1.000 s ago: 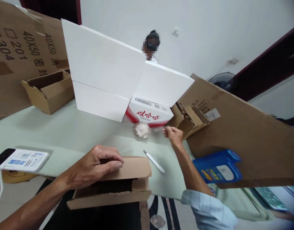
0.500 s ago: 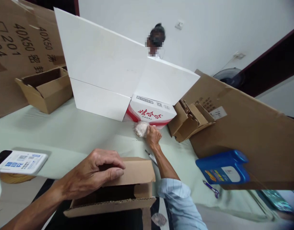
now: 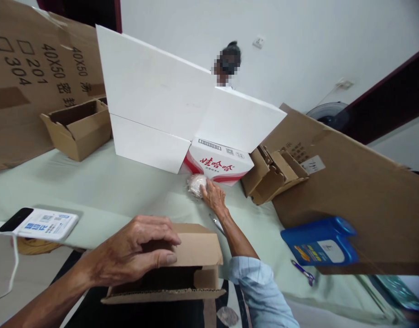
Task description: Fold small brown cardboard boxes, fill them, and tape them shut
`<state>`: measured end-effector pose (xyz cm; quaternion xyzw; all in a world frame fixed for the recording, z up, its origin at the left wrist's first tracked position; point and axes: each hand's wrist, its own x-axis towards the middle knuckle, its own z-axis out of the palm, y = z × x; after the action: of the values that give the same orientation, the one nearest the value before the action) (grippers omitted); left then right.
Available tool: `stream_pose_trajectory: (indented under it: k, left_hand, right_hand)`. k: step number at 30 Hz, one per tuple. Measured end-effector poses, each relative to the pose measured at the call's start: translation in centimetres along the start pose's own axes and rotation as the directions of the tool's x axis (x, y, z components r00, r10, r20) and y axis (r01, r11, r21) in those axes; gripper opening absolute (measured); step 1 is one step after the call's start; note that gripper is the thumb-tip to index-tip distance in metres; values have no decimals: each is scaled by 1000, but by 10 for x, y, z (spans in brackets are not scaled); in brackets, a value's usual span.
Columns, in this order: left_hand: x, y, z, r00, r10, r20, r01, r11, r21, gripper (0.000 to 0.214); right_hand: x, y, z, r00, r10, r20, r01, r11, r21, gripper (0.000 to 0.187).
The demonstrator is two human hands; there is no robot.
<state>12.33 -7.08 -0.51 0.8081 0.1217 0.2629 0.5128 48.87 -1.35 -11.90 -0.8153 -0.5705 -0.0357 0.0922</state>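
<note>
Left hand [image 3: 137,253] clamped on flap of box [image 3: 195,255], which overhangs near table [image 3: 127,182] edge. Right hand [image 3: 214,196] touching wrapped bundle [image 3: 196,184], far centre; grip unclear. Risks: forearm could catch on blade [image 3: 216,224] beneath; box could tip if released.

Your left hand [image 3: 137,255] curls over the top flap of a small cardboard box [image 3: 195,250] at the table's [image 3: 103,182] near edge, thumb pressed against the flap's front. Your right hand [image 3: 214,197] reaches far forward, fingertips touching a round plastic-wrapped bundle [image 3: 196,184] that lies just before a red-and-white carton [image 3: 220,166]. A thin blade [image 3: 216,223] peeks out beside your right forearm. A blue bottle [image 3: 318,248] lies to the right, and a phone [image 3: 41,224] to the left.
</note>
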Motion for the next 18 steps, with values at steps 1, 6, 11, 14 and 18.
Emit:
stream_pose_trajectory:
  k: [1, 6, 11, 14, 18]
  left_hand:
    - [-1, 1, 0, 999, 33, 6, -33, 999, 39, 12]
    - [-6, 3, 1, 983, 143, 114, -173, 932, 319, 50]
    - [-11, 4, 2, 977, 126, 171, -193, 861, 470, 58]
    - [-9, 6, -3, 986, 113, 121, -158, 866, 475, 34]
    - [-3, 2, -16, 992, 102, 70, -123, 834, 538, 9]
  right_hand:
    - [-1, -1, 1, 1000, -2, 19, 2, 1000, 4, 50]
    - [-4, -4, 6, 997, 3, 83, -6, 999, 39, 68]
    - [-1, -5, -4, 992, 11, 124, -26, 992, 120, 74]
    - [-6, -3, -23, 996, 31, 87, -45, 985, 166, 79]
    - [-47, -6, -65, 952, -84, -293, 211, 876, 434, 49]
